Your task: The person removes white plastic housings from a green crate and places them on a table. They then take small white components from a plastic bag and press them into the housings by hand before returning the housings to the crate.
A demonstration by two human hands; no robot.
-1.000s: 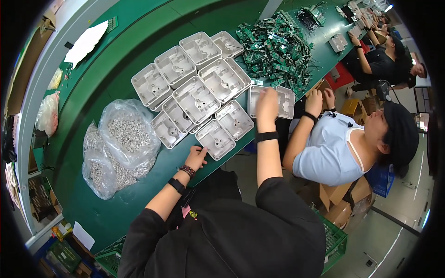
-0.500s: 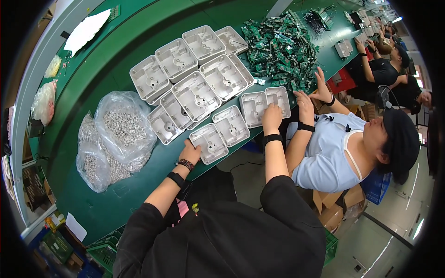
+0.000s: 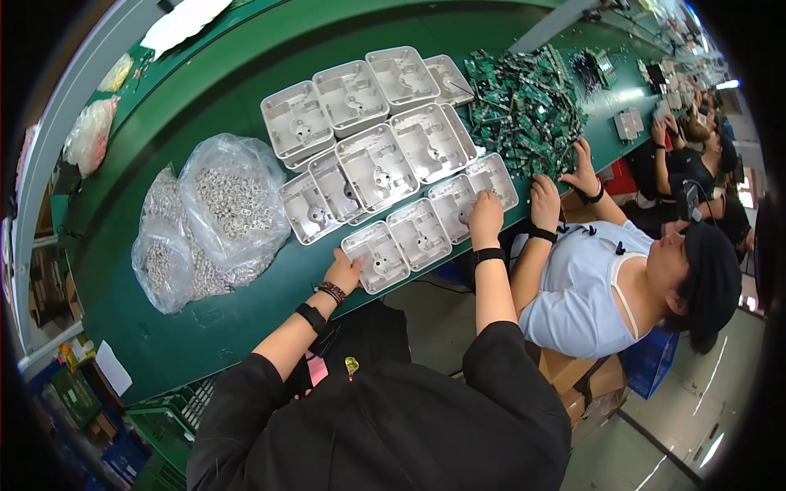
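Note:
Several shallow light-grey housings with rounded corners stand open side up in a row along the table's near edge. At the row's left end, my left hand (image 3: 345, 271) grips the outer wall of the leftmost housing (image 3: 375, 257), thumb over its rim. A second housing (image 3: 419, 235) sits against that one. My right hand (image 3: 487, 214) is closed over the near rim of the third housing (image 3: 452, 208), its fingertips partly hidden. The rightmost housing (image 3: 494, 182) touches the third one. Behind this row are more stacked grey housings (image 3: 377, 168).
Clear plastic bags (image 3: 233, 192) of small pale parts lie to the left on the green table (image 3: 221, 352). A heap of green circuit boards (image 3: 524, 106) fills the back right. Close on my right, a co-worker in light blue (image 3: 573, 278) has both hands by the boards.
The right-hand pair of housings has come together with the left pair into one continuous row, my right hand moving with it. My left hand stays on the leftmost housing. The view has shifted slightly.

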